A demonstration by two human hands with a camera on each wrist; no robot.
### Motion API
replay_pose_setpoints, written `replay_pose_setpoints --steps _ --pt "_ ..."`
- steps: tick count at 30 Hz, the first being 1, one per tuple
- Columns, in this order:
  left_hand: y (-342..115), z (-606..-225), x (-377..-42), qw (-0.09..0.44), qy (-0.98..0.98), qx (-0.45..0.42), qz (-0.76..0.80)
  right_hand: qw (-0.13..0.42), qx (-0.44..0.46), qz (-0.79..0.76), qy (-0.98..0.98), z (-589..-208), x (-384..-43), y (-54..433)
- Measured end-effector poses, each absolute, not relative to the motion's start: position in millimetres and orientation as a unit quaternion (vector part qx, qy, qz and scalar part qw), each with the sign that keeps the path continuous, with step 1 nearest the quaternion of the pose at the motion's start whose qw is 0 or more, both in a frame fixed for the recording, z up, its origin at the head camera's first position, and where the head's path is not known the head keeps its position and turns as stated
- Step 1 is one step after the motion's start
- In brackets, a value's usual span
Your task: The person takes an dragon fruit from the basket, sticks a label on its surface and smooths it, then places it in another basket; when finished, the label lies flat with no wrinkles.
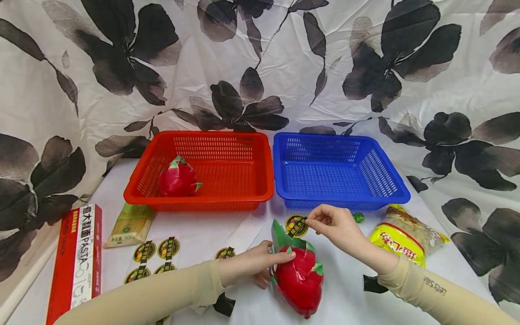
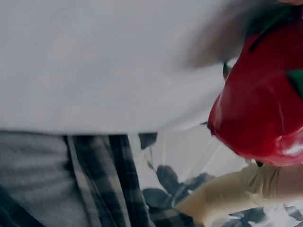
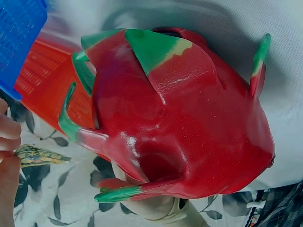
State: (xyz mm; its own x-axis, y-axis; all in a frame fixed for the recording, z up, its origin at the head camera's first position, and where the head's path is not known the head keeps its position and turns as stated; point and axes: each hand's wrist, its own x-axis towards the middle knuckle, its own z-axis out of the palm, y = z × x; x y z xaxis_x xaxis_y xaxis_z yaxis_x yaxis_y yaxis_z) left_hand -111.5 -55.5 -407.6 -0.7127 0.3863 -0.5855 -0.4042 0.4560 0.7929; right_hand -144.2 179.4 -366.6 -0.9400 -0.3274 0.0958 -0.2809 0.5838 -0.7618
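Left grip (image 1: pixel 257 262) clamping glossy red dragon fruit (image 1: pixel 300 280) near white desk's (image 1: pixel 239 223) front edge, right grip (image 1: pixel 341 231) pinching round black-and-gold sticker (image 1: pixel 296 226), cardboard box (image 1: pixel 75 262) reading "PASTA" lying by left edge

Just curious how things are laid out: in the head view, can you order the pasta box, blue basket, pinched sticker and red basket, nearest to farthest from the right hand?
From the right hand:
1. Sticker, pinched at its fingertips.
2. Blue basket, just beyond the hand.
3. Red basket, left of the blue one.
4. Pasta box, at the far left.
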Motion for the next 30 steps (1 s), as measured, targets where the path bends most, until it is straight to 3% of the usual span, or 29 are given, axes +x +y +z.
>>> replay_pose_setpoints --steps 6,15,22,30 --pt "-43.5 -414.4 -111.7 0.4 0.712 -0.059 0.574 0.03 -0.17 -0.423 0.889 -366.7 -144.5 180.2" --pt "-33.2 -419.3 -111.0 0.381 0.639 -0.107 0.66 0.038 -0.155 -0.436 0.886 -365.7 -142.2 181.6" --pt "-39.2 -415.8 -105.8 0.367 0.651 -0.075 0.66 0.026 -0.155 -0.452 0.878 -362.1 -140.9 183.7" --pt "-54.9 -401.8 -94.4 0.309 0.724 0.008 0.617 0.019 -0.167 -0.52 0.838 -358.6 -140.1 186.4"
